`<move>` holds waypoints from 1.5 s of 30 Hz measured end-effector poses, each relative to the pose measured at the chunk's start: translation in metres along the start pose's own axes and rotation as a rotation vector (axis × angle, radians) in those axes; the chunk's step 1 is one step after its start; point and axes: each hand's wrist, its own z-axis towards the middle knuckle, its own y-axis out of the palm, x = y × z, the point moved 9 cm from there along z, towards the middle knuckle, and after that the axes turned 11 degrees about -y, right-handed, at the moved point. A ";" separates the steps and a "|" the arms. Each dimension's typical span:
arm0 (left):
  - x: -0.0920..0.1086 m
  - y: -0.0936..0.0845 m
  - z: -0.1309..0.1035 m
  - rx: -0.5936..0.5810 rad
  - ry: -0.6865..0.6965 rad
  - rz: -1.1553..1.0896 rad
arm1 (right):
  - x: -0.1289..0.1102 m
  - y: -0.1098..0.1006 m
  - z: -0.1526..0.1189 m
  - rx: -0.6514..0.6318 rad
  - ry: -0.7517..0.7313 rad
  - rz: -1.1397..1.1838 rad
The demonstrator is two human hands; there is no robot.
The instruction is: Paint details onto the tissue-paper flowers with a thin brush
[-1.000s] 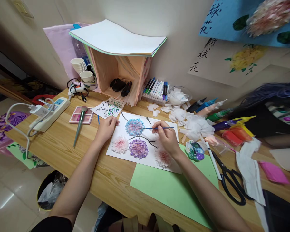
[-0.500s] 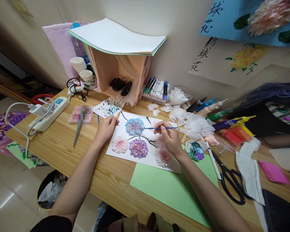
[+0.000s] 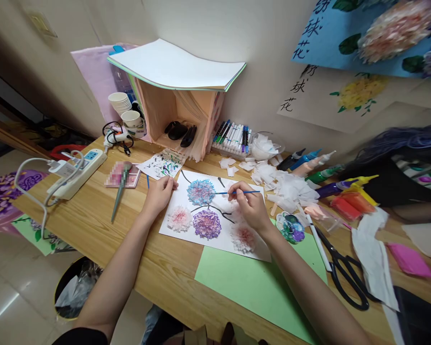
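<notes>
My right hand is closed around a thin blue paintbrush. The brush tip meets the right edge of a blue ruffled paper flower. That flower sits on a white sheet of paper with painted dark branches. Below it are a purple flower and a pale pink one; another pink flower lies under my right wrist, and more pink petals are partly hidden by the hand. My left hand pinches the sheet's upper left edge with thumb and fingers pressed together.
Right of the sheet are a paint-smeared palette, white tissue scraps, black scissors and paint bottles. Green paper lies in front. Leftward are a paint-spotted paper, a grey-handled brush and a power strip.
The view has tilted slightly, so everything sits a little lower in the picture. The brush stays at the blue flower's right edge, its handle angled slightly differently. My left hand keeps its place.
</notes>
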 end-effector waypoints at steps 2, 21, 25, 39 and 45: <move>0.001 -0.001 -0.001 0.003 -0.003 0.006 | -0.001 -0.001 0.001 0.007 -0.001 -0.046; -0.004 -0.017 -0.006 0.025 -0.117 0.173 | -0.025 -0.088 -0.053 0.463 -0.208 -0.052; -0.001 -0.020 -0.007 0.038 -0.101 0.198 | -0.004 -0.128 -0.109 0.683 -0.086 0.002; 0.145 0.098 -0.115 -0.332 0.375 0.443 | 0.052 -0.187 -0.236 1.100 0.289 0.176; 0.202 0.212 -0.124 -0.446 0.545 0.677 | 0.046 -0.180 -0.232 1.043 0.275 0.234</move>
